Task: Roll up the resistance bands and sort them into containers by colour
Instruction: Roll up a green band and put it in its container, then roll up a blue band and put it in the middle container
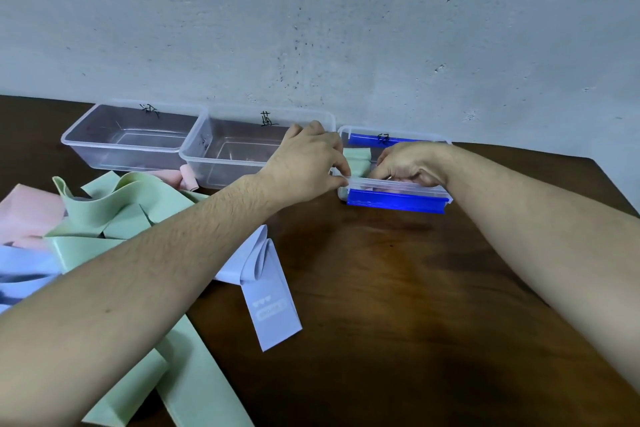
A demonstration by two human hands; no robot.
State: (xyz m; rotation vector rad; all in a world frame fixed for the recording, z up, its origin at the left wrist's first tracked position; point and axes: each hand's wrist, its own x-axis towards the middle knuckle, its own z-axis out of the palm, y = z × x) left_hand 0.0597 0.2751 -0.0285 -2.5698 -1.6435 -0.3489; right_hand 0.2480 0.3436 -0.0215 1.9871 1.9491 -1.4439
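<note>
Your left hand (304, 163) and right hand (408, 166) curl over the blue-clipped container (394, 199) at far right, together pressing a green band (356, 158) inside. Two clear containers (131, 139) stand leftward; loose bands (104, 211) heap on the surface (398, 288) near left.

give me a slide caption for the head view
Both hands, left and right, tuck a green band into the blue-clipped container; unrolled bands wait nearby.

Even, soft light; moderate brightness. Faint sheen on counter (398, 288). Weak shadows under forearms. Wide-angle bending at edges. Slight softness overall.
</note>
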